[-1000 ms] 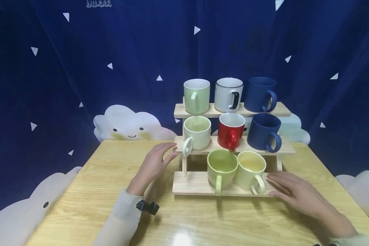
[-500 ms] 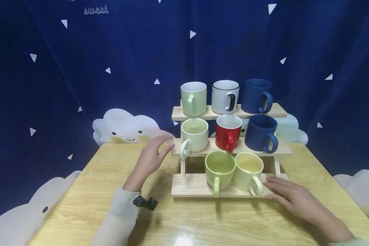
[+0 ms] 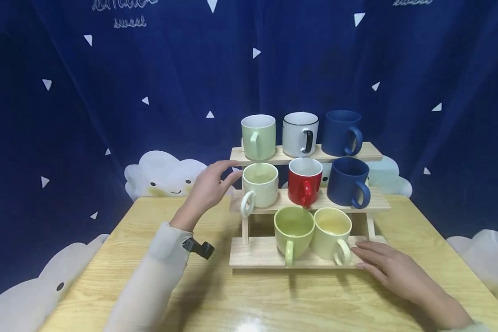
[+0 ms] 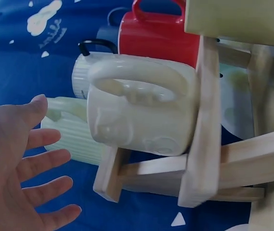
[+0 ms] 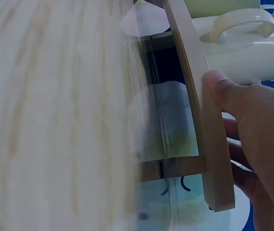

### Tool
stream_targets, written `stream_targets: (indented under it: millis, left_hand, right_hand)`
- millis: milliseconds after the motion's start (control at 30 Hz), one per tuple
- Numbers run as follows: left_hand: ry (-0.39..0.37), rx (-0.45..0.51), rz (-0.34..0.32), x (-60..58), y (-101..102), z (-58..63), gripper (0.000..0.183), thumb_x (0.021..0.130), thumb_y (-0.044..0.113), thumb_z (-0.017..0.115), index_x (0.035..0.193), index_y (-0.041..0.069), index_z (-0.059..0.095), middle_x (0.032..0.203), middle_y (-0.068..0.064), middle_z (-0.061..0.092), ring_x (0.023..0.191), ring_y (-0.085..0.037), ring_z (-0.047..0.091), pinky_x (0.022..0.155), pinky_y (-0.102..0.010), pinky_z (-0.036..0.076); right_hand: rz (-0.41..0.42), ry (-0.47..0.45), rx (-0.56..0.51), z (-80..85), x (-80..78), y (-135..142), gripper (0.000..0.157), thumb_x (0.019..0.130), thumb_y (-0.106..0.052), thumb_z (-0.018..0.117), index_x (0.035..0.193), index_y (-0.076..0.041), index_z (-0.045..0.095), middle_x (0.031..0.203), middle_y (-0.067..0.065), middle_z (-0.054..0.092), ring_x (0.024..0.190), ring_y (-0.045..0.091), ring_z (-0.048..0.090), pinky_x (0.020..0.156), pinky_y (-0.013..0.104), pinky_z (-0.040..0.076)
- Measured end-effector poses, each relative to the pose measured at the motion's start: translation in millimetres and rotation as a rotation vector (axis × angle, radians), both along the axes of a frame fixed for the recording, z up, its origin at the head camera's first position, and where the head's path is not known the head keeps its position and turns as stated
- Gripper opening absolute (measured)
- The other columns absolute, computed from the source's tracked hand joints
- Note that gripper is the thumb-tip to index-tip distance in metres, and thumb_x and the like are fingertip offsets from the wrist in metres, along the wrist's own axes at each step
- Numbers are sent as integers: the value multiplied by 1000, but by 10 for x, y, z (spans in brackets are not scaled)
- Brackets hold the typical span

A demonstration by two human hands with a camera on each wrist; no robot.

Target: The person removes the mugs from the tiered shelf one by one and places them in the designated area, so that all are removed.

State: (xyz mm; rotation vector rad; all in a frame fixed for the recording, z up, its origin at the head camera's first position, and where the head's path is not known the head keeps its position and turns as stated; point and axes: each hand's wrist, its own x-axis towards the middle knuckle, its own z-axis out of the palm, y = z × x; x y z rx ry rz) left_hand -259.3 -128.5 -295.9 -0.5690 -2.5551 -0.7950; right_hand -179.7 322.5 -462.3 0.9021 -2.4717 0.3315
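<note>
Rack (image 3: pixel 251 252) stands between left hand (image 3: pixel 209 190), fingers spread near its upper left corner, and right hand (image 3: pixel 394 271), fingers extended, apparently steadying its lower right.

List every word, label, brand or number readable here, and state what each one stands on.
"sweet": pale lettering on the dark blue fabric curtain, upper left of the head view.
"sweet": same curtain, top right, partly cut off.
"smile": same curtain, tilted in the left wrist view.
Too small to read: the line below "smile" there, and a dark mark on the white ribbed mug with black handle.
</note>
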Motion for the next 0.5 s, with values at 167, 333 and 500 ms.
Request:
stream_targets:
  millis: [167, 333, 500]
  left_hand:
    - [-14, 5, 35, -57, 87, 131, 47, 97, 43, 58, 132, 12, 60, 132, -6, 61, 127, -26, 51, 108, -43, 38]
    - [-29, 29, 74, -144, 190, 253, 49, 96, 49, 59, 132, 15, 61, 126, -4, 65, 120, -25, 57, 102, -44, 43]
    - [-74, 56, 107, -238, 295, 322, 50, 95, 53, 58, 127, 15, 62, 122, -4, 67, 116, -26, 60, 97, -45, 46]
  right_hand:
    - [-51, -5, 37, 30, 35, -15, 41, 85, -33, 76, 124, -22, 69, 127, 0, 64, 116, 27, 59, 102, 33, 41]
    - [-55, -4, 40, 40, 25, -17, 41, 84, -32, 77, 123, -21, 69, 125, 0, 64, 114, 25, 60, 90, 48, 47]
    - [-56, 5, 30, 19, 25, -12, 42, 82, -32, 78, 123, -21, 70, 125, -1, 65, 114, 25, 60, 90, 48, 47]
